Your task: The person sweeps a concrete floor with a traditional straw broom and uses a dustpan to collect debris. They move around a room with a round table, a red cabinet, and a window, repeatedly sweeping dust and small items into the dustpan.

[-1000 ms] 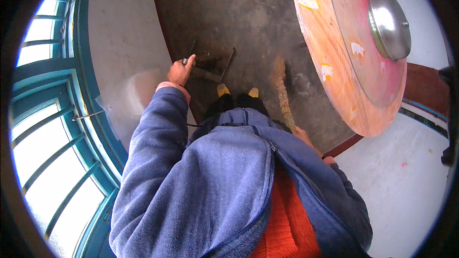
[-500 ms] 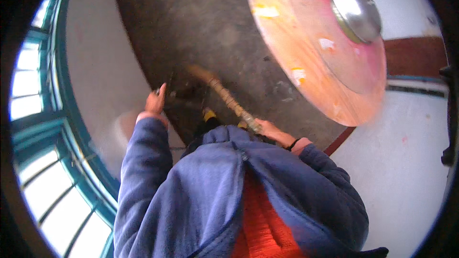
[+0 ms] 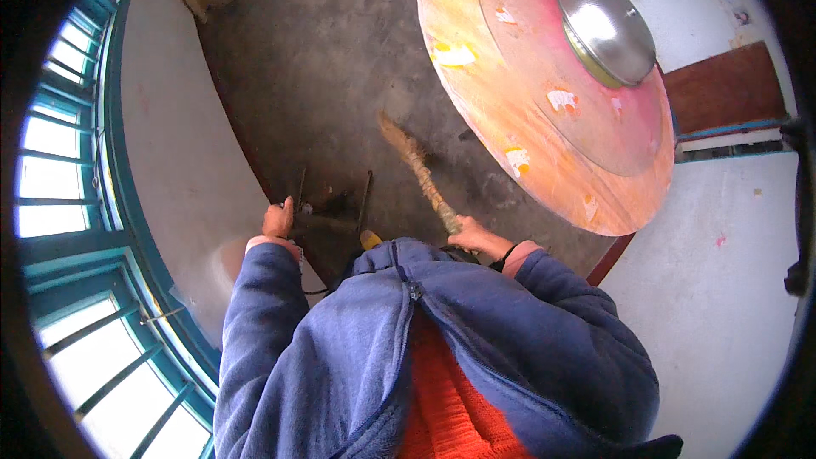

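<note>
My right hand (image 3: pixel 478 239) is closed around the near end of a short, bound straw broom (image 3: pixel 429 183). Its tan far end (image 3: pixel 393 129) reaches forward over the grey floor. Off to the left, beside the wall, is my left hand (image 3: pixel 277 219), with its fingers curled in. What it holds, if anything, cannot be made out. Close to it, two thin dark rods (image 3: pixel 365 198) stand out above a low, shadowed object on the floor, whose kind is unclear.
A round orange table (image 3: pixel 586 208) with worn white patches stands at the right, a shiny metal bowl-shaped vessel (image 3: pixel 608 25) on it. Along the left runs a pale wall (image 3: pixel 183 119) below teal-framed barred windows (image 3: pixel 115 242). Another white wall (image 3: pixel 705 229) closes the right side.
The view has tilted, showing more of the far floor and wall. The broom's far end has swung to the right. My left hand's raised finger has curled in.
</note>
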`<control>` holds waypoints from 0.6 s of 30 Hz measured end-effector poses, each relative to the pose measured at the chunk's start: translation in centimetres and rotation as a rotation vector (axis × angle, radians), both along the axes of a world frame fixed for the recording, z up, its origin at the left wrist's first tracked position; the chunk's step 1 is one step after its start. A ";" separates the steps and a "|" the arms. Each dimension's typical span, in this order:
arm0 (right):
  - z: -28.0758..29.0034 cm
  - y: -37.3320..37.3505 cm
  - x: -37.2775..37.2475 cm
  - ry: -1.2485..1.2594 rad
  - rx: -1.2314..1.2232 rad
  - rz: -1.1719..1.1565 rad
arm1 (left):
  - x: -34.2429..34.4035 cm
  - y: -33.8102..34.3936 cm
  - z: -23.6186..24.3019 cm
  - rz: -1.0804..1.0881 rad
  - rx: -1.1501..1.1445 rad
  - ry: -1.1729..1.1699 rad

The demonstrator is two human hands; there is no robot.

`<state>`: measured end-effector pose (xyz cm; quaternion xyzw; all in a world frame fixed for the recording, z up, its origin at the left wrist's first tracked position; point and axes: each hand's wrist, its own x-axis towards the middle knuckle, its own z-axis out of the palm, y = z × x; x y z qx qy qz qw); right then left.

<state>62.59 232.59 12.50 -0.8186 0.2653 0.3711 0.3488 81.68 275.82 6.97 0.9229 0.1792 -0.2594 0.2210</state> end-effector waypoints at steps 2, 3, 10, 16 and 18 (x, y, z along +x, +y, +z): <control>-0.4 0.0 0.3 -0.075 -0.081 0.240 | 0.5 0.4 -0.9 -0.017 -0.066 0.027; -0.3 0.0 0.4 -0.120 -0.054 0.307 | 0.7 0.4 -1.4 -0.003 -0.055 0.000; 3.5 0.3 3.1 -0.385 0.169 0.261 | 0.7 1.2 -2.5 0.116 -0.242 -0.069; 3.7 2.8 8.7 -0.143 0.299 -0.293 | -0.5 2.2 -5.8 0.178 -0.196 -0.287; 2.0 2.7 11.8 -0.186 0.276 -0.430 | -0.4 2.6 -6.7 0.285 -0.189 -0.260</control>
